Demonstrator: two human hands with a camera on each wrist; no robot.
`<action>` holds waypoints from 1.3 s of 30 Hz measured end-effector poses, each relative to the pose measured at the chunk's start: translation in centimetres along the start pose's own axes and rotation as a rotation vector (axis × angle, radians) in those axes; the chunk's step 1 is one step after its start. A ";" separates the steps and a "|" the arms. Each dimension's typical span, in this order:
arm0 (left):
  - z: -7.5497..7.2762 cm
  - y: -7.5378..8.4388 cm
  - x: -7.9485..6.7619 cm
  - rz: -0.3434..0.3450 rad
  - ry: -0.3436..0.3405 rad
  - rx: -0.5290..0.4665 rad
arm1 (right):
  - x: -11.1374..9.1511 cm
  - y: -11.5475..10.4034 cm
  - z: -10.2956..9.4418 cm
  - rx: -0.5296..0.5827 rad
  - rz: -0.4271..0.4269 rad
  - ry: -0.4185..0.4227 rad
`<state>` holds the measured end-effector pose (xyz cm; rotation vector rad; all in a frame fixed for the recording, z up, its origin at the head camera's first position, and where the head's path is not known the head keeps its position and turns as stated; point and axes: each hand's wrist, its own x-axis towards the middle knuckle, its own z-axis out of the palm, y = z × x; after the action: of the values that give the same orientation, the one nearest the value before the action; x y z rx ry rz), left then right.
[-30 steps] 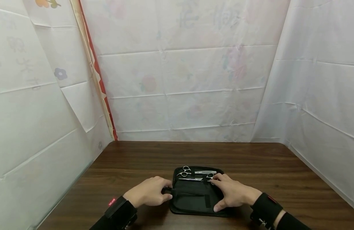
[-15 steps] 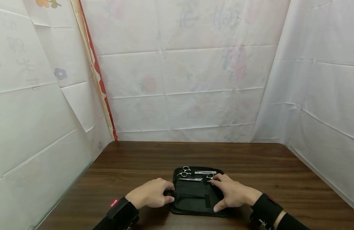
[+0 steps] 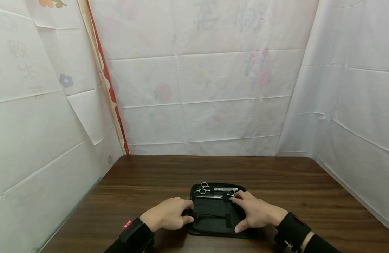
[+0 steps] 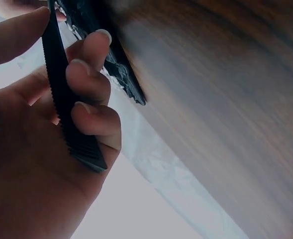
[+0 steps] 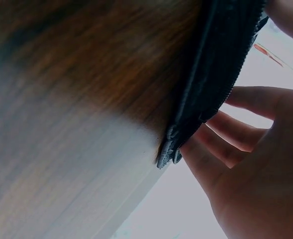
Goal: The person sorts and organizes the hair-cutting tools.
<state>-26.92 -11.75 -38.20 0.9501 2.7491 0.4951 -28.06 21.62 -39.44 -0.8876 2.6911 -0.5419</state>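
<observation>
A black zip case (image 3: 210, 227) lies unfolded on the wooden table. Two pairs of silver scissors are in its far half: the upper blade (image 3: 226, 189) has a toothed look, the lower blade (image 3: 210, 197) is plain. My left hand (image 3: 167, 213) holds a black comb (image 4: 61, 89) by its toothed part, fingers curled round it at the case's left edge. From there a thin dark tail (image 3: 210, 214) reaches across the near half to a small black strap (image 3: 228, 221). My right hand (image 3: 257, 211) rests on the case's right edge, thumb and fingers spread.
The brown table (image 3: 150, 172) extends around the case on all sides. White printed sheets (image 3: 197, 80) hang behind it and along both sides. A black band is strapped round each wrist.
My left hand has slid a little to the right and slightly nearer, bringing the comb further over the case. My right hand and the case stay where they were.
</observation>
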 end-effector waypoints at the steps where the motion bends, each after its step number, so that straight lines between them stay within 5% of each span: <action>1: 0.1 0.0 0.0 0.007 0.004 -0.001 | 0.0 0.0 0.0 0.000 0.002 -0.002; 39: 0.9 1.6 0.7 0.033 -0.009 0.101 | 0.0 -0.2 0.1 -0.025 0.008 -0.008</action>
<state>-26.31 -9.87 -38.45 1.0191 2.7774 0.3593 -27.96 21.46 -39.47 -0.8826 2.6984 -0.5032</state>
